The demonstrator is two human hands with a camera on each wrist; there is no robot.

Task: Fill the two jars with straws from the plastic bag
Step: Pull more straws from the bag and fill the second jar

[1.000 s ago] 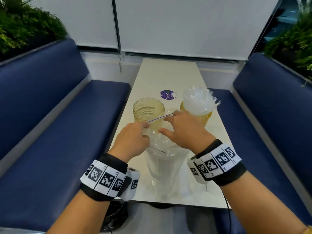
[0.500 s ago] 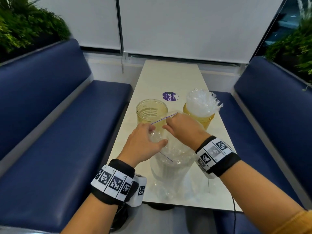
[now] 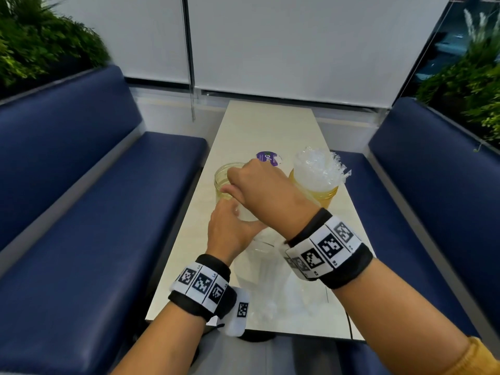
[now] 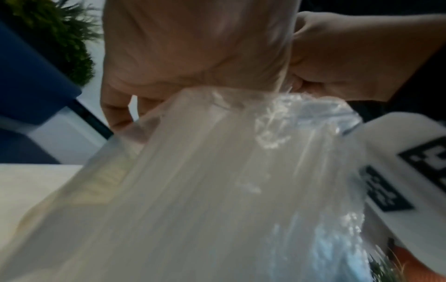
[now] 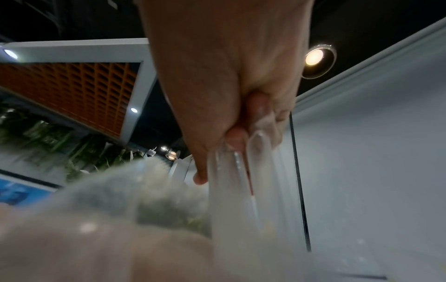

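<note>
Clear plastic bag [image 3: 266, 274] lies on the near end of the pale table [image 3: 270, 125], mouth pointing away from the person; it looks slack but not emptied, wrapped straws visible inside in the left wrist view; left hand [image 3: 230, 231] sits at the bag's mouth, fingers curled round the film, presumably to pin the bag so it does not drag along while straws come out; right hand [image 3: 259, 185] is raised just beyond it, fingers clamped together on a small bundle of straws [image 5: 241, 190], gripped near their upper ends so they hang lengthwise, a sensible hold for dropping them upright into a jar.

Just past the hands: left jar [image 3: 226, 182], yellowish, open-mouthed, partly hidden by the right hand; contents cannot be told; judged to be the target of this bundle, since it stands directly beyond the raised hand; right jar [image 3: 324, 194], beside it but apart, already packed with straws standing above its rim; so roughly half the task appears done.

Farther along the table: round purple sticker [image 3: 267, 158], behind the left jar; blue benches [image 3: 94, 198] on both sides.
</note>
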